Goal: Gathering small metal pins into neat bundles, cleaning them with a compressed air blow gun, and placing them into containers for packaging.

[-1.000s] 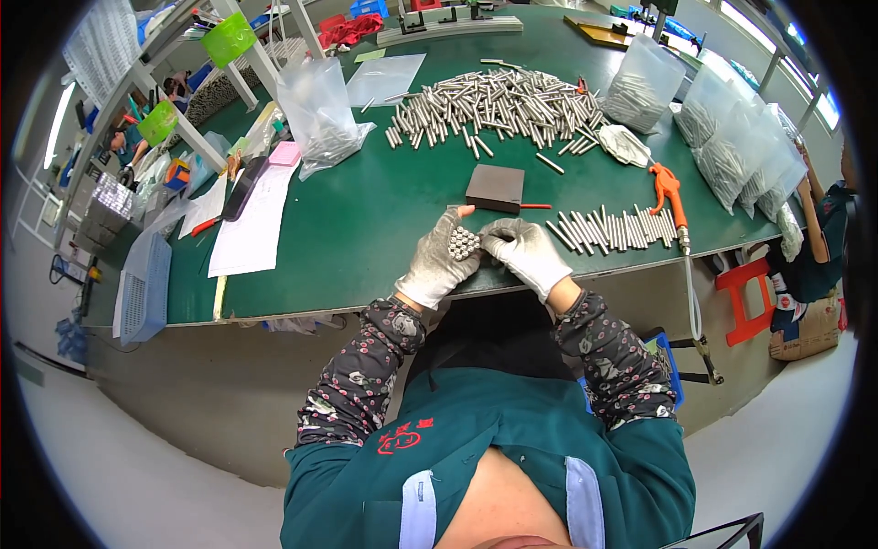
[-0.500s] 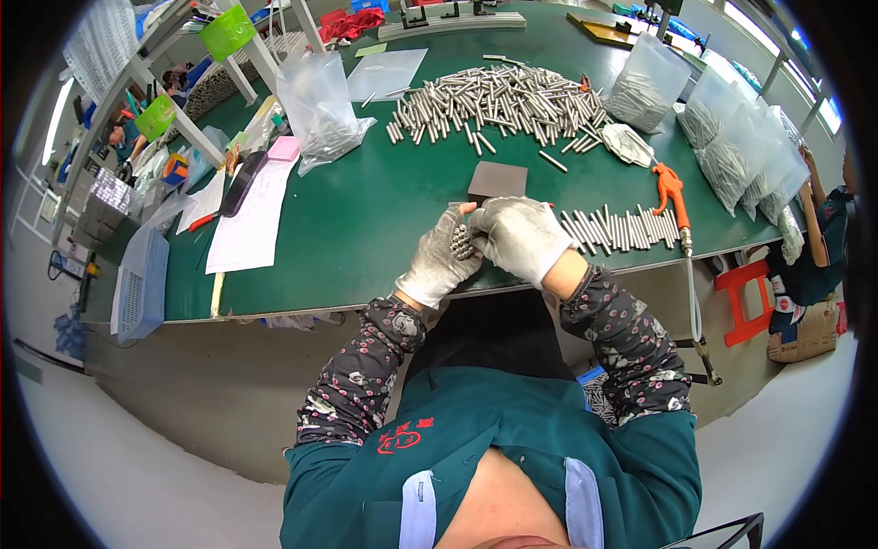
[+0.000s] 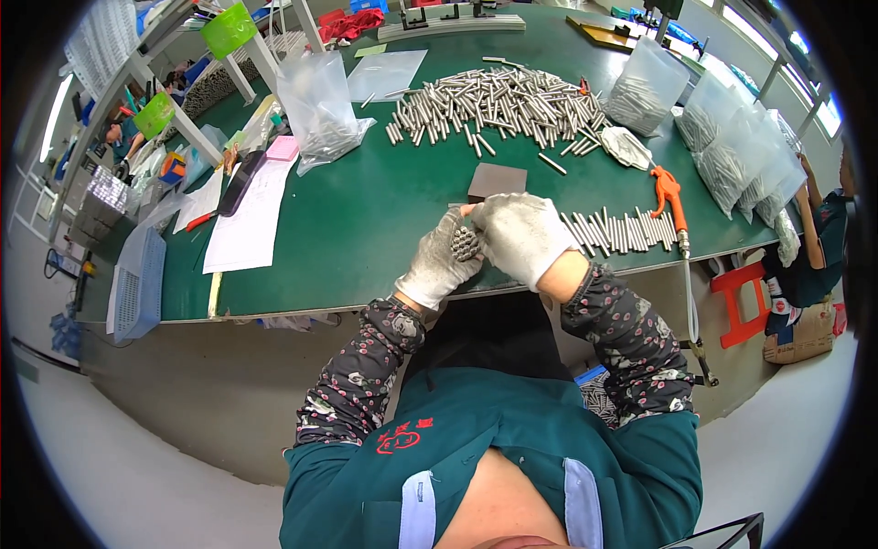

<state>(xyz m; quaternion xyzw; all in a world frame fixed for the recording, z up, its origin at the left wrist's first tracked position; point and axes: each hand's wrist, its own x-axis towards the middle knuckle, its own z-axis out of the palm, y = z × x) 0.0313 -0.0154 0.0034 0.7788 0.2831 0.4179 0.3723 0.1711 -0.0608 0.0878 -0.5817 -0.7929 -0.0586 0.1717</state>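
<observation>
Head shows 2 hands (image 3: 427, 265) (image 3: 523, 238), 1 rod bundle (image 3: 465, 243).

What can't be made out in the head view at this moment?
All in the head view:
- What the right hand grips, if anything: its own glove hides that.
- Most of the metal rods bunched in the left hand: only ends show; the glove covers the rest.
- The brown block's near side: behind the right hand.
- The paper's marks: too small.
</observation>
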